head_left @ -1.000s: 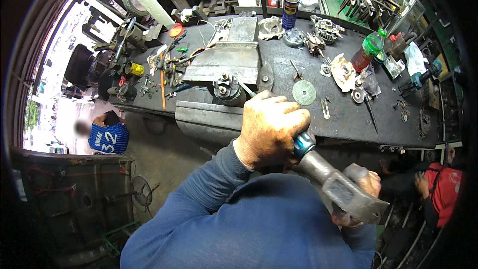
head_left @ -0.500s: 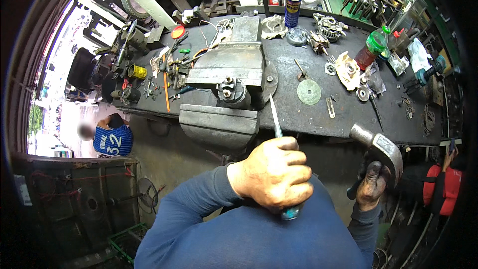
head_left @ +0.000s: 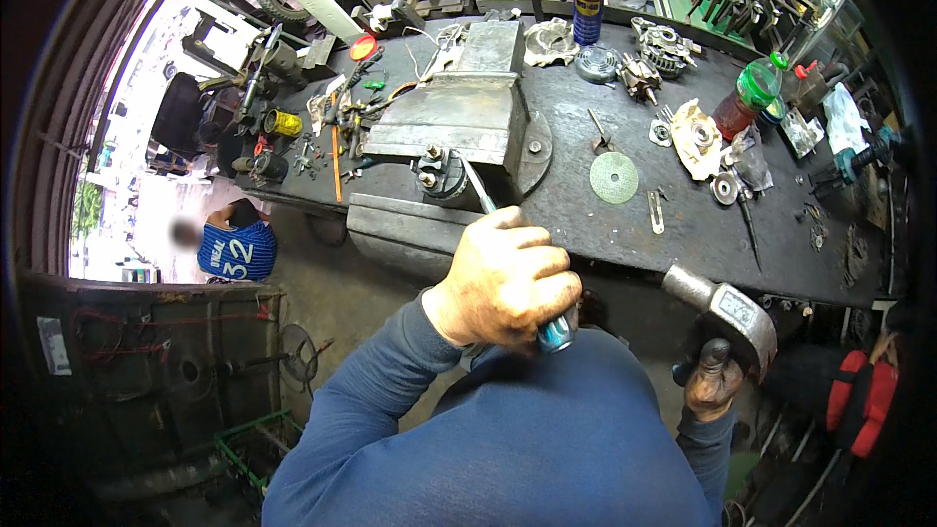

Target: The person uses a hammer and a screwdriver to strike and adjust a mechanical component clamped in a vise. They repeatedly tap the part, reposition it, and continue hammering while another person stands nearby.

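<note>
My left hand is closed round the teal handle of a screwdriver-like tool, whose metal blade points up to the side of a dark cylindrical part with threaded studs, held in the large steel vise. Whether the tip touches the part is unclear. Low at the right, my right hand grips a steel hammer, its head raised near the bench's front edge; the handle is mostly hidden.
The dark bench carries a spray can, bottle, green disc and several metal parts. A person in a blue striped jersey crouches at left beyond a metal panel. A person in red and black is at right.
My right hand with the hammer has moved right, away from my left hand. Over the last half second, my left hand has raised the blade toward the part in the vise.
</note>
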A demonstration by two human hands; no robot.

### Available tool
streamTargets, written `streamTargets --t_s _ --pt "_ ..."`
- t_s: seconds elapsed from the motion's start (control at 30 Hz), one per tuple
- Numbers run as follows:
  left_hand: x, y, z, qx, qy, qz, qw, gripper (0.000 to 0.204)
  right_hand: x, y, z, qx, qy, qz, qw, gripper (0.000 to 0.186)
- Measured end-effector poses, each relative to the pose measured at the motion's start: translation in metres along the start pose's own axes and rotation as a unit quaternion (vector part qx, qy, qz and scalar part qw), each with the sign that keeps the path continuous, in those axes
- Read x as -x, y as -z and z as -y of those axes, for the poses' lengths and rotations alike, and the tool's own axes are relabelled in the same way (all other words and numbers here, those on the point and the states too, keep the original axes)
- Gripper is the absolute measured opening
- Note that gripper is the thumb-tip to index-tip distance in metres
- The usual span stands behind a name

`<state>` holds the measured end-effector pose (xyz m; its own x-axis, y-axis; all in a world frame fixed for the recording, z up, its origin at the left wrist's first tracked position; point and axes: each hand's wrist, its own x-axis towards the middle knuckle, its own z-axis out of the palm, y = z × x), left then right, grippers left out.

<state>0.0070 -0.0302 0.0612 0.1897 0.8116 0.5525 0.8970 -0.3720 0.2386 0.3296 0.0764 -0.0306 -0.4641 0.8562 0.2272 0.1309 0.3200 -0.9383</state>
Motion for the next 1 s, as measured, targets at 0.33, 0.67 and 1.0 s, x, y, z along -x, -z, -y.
streamTargets --t_s 0.33,0.67,1.0 --pt "0.003 0.005 0.002 0.052 -0.016 -0.054 0.997 0.029 -0.029 -0.042 0.092 -0.077 0.25 0.185 0.947 0.045" --pt "0.014 0.024 0.013 0.094 -0.039 -0.059 0.993 0.033 -0.003 -0.051 0.14 0.083 0.224 0.205 0.949 0.035" --pt "0.015 0.022 0.013 0.092 -0.039 -0.069 0.993 0.029 0.014 -0.066 0.146 0.181 0.295 0.129 0.929 0.03"
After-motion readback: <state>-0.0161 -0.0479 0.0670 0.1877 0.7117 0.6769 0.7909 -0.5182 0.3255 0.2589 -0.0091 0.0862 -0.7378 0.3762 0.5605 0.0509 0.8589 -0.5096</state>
